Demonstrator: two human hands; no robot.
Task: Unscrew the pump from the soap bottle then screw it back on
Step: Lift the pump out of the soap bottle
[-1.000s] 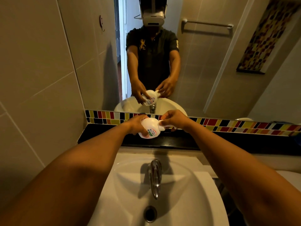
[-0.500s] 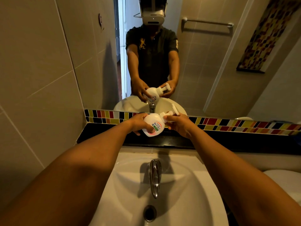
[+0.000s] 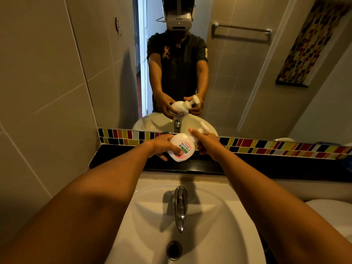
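A white soap bottle (image 3: 181,148) with a pink and green label is held tilted above the black ledge, its top leaning right and away from me. My left hand (image 3: 162,146) wraps its body from the left, thumb across the label. The white pump (image 3: 202,129) sticks out at the upper right. My right hand (image 3: 206,143) grips the pump's collar at the bottle neck, index finger stretched along it. The mirror shows the same grip from the other side.
A white sink (image 3: 219,221) with a chrome tap (image 3: 180,205) and drain (image 3: 173,249) lies below my arms. The black ledge (image 3: 266,166) runs under a coloured tile strip (image 3: 266,146) and the mirror (image 3: 247,73). Tiled wall stands on the left.
The bottle has tipped from lying almost sideways to more upright, label now facing me. My right hand shifted from covering the pump to gripping its collar, so the pump head shows.
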